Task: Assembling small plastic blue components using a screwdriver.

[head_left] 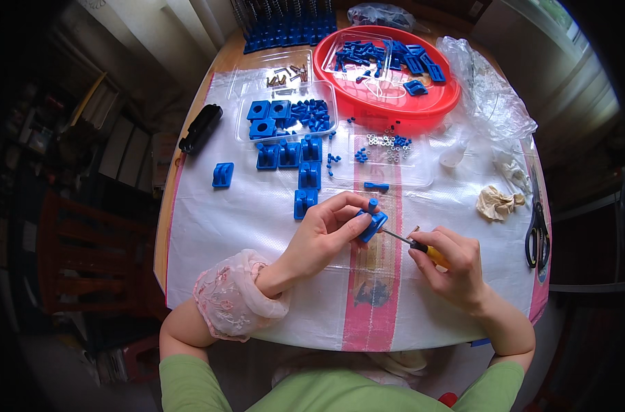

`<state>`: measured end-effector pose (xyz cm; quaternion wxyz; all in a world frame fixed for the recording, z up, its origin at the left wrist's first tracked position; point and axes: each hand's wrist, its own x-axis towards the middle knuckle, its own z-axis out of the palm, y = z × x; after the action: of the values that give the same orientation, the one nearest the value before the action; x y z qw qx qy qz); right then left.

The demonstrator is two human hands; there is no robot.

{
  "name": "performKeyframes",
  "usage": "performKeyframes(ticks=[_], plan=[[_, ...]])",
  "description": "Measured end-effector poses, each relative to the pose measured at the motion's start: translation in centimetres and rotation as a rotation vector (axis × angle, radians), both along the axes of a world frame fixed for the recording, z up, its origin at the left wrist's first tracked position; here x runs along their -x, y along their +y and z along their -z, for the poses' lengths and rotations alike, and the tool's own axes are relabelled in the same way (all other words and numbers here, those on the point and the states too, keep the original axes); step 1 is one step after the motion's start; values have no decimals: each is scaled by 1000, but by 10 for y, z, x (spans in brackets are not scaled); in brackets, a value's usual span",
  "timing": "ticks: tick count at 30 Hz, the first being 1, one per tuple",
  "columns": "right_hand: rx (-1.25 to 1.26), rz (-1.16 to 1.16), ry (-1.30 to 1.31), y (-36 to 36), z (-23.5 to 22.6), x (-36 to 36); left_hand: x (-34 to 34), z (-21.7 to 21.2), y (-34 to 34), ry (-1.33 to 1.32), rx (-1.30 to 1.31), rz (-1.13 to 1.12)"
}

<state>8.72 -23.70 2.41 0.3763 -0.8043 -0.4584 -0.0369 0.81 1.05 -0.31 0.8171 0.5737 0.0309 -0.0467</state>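
Green shirt (pixel 340 384) cloth sits closest, below the tabletop (pixel 163 223). Over it, the left hand (pixel 320 230) is pinched on a blue part (pixel 374 226); the right hand (pixel 458 266) is wrapped around a screwdriver (pixel 418 244), its tip at that part. Just beyond lie a blue stick (pixel 376 186) and blue blocks (pixel 310 176); farther back, a clear box (pixel 241 123) and a red basin (pixel 422 110) take up room. Scissors (pixel 538 240) and crumpled paper (pixel 498 203) lie right, well apart.
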Motion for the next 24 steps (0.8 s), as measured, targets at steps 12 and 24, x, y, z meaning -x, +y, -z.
performKeyframes(ticks=[12, 24], plan=[[14, 13, 0, -1, 0, 0, 1, 1, -1, -36, -71, 50], [35, 48, -46, -1, -2, 0, 2, -3, -2, -11, -79, 38]])
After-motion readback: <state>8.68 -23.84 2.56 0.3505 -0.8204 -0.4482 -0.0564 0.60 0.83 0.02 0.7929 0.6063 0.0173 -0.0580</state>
